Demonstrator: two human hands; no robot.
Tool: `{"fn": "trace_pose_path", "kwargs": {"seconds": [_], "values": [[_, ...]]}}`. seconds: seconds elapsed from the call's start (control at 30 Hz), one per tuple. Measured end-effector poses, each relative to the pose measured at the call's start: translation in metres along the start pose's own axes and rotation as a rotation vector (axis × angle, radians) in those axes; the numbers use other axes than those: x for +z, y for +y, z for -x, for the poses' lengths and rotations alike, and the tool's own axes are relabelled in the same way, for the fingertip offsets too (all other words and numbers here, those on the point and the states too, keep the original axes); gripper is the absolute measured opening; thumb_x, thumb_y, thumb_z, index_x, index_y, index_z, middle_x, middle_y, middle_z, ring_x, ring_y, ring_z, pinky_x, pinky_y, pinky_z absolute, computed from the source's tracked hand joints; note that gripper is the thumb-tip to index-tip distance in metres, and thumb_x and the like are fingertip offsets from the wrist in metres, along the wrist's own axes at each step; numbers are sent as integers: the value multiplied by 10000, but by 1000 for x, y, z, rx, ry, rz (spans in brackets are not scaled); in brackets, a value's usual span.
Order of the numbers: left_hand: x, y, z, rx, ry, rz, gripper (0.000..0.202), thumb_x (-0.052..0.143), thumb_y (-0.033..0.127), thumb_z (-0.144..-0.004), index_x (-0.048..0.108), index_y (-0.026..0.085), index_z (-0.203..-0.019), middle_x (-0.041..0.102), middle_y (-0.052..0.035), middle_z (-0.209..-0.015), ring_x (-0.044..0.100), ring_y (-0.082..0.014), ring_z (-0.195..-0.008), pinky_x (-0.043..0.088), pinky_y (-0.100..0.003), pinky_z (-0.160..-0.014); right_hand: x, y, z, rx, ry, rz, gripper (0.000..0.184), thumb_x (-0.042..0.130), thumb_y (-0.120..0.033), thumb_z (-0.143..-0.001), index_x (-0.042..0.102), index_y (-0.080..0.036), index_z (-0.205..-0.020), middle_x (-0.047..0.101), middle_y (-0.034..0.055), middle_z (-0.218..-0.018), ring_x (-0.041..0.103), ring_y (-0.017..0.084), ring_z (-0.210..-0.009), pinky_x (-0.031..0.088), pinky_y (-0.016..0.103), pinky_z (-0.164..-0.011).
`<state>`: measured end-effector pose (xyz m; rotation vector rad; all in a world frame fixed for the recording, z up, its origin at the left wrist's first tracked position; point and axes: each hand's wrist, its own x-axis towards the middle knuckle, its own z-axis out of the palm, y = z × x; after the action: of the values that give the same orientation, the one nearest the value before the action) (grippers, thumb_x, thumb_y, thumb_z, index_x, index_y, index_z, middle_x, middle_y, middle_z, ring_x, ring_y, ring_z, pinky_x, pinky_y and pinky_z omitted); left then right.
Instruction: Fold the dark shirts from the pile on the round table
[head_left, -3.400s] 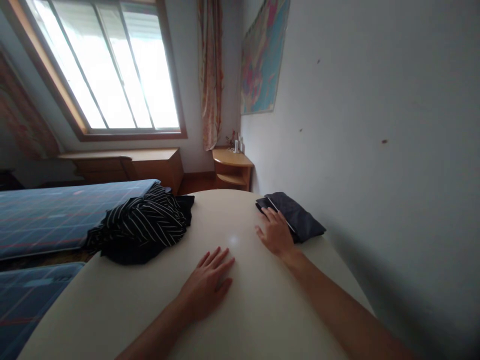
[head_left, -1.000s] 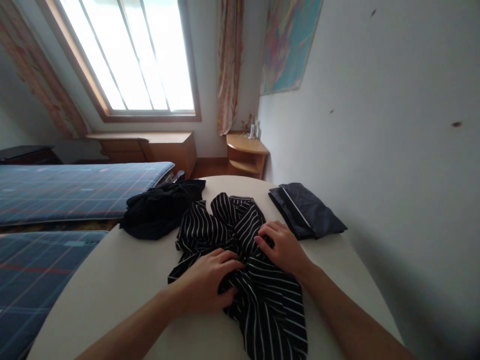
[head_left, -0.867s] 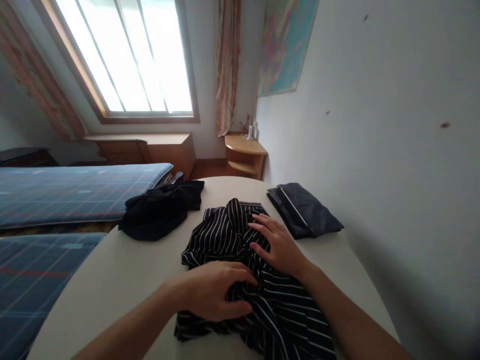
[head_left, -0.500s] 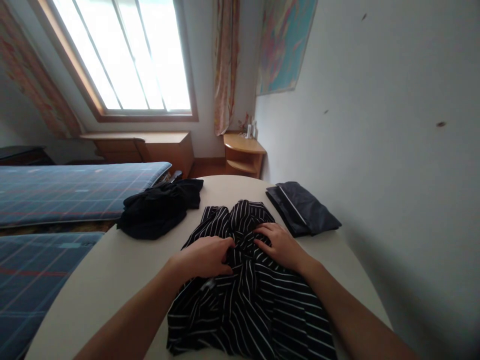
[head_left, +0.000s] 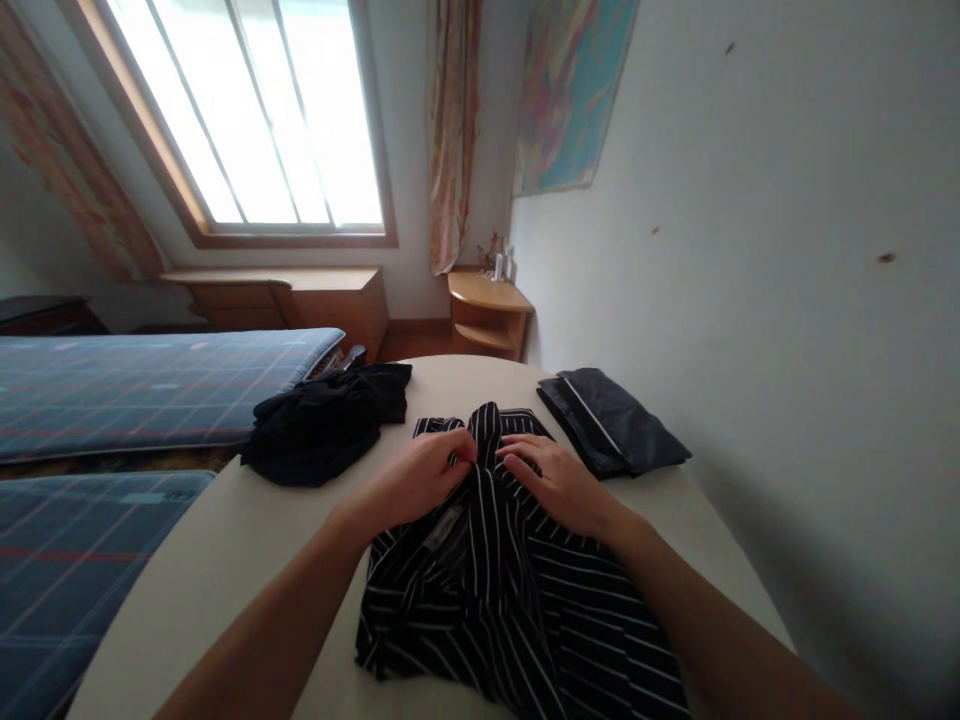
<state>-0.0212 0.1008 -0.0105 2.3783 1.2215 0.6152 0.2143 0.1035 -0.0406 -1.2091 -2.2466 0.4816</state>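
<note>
A black shirt with thin white stripes lies crumpled on the round cream table in front of me. A pale label shows inside its opening on the left. My left hand pinches a raised fold near the far end of the shirt, thumb against fingers. Just across from it, my right hand rests on the striped cloth with its fingers stretched out and somewhat apart. Parts of the cloth beneath both hands are hidden.
A bunched black garment lies at the table's left edge. Folded dark grey cloth sits at the right, near the white wall. Blue plaid mattresses stand beside the table. A corner shelf is beyond it.
Both hands have moved farther from me along the shirt. The left hand has drawn up a fold of cloth, and the shirt's middle strip now lies straighter. The view has shifted slightly.
</note>
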Motion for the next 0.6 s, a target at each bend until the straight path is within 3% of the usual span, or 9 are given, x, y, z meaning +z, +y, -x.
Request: {"fn": "trace_pose_path", "kwargs": {"seconds": [0.1, 0.17, 0.23, 0.3, 0.37, 0.47, 0.53, 0.6], "values": [[-2, 3, -6, -63, 181, 128, 108, 537, 239, -876, 634, 200, -907, 675, 1, -792, 604, -140, -659, 433, -248, -625, -22, -32, -20, -71, -196, -182, 342, 524, -438, -977, 668, -212, -1189, 725, 66, -1120, 677, 194, -995, 526, 331, -883], [-3, 3, -7, -97, 255, 256, 164, 561, 333, -897, 624, 190, -944, 678, -7, -799, 611, -137, -631, 447, -244, -592, -36, -44, -32, -67, -183, -197, 259, 572, -390, -952, 700, -203, -1078, 746, 38, -959, 685, 172, -841, 534, 299, -774], [-5, 0, -6, -124, 269, 355, 285, 567, 439, -911, 617, 184, -1027, 700, -29, -861, 644, -156, -668, 483, -259, -606, -47, -46, -41, -39, -69, -259, 218, 587, -371, -937, 701, -201, -1014, 744, 24, -885, 675, 158, -770, 530, 287, -717], [-9, -6, -4, -149, 208, 392, 374, 599, 502, -892, 620, 184, -1090, 718, -58, -945, 683, -198, -788, 530, -298, -692, -56, -39, -46, 7, 81, -378, 242, 584, -398, -930, 684, -204, -1035, 743, 24, -875, 672, 156, -746, 536, 286, -682], [-10, -16, -2, -179, 98, 431, 419, 675, 506, -838, 625, 183, -1100, 724, -77, -1005, 691, -235, -898, 551, -339, -779, -61, -25, -50, 57, 227, -472, 295, 593, -450, -910, 668, -206, -1060, 739, 32, -879, 670, 160, -733, 545, 290, -655], [-5, -32, -2, -222, -24, 657, 489, 774, 441, -747, 588, 182, -1118, 727, -80, -1034, 698, -250, -946, 567, -382, -822, -63, 0, -56, 105, 412, -489, 342, 631, -497, -867, 663, -206, -1043, 729, 42, -878, 668, 170, -741, 557, 303, -663], [0, -41, -5, -226, -48, 767, 507, 796, 395, -709, 578, 186, -1116, 732, -69, -1019, 702, -248, -952, 567, -402, -844, -61, 17, -61, 130, 490, -480, 337, 626, -490, -869, 660, -203, -1043, 726, 49, -883, 676, 180, -775, 566, 321, -708], [5, -47, -9, -213, 9, 728, 443, 776, 395, -705, 611, 185, -1058, 736, -60, -1002, 695, -245, -962, 550, -411, -886, -56, 32, -66, 153, 495, -470, 319, 612, -458, -886, 652, -199, -1067, 728, 60, -919, 686, 190, -825, 572, 347, -772]]}}
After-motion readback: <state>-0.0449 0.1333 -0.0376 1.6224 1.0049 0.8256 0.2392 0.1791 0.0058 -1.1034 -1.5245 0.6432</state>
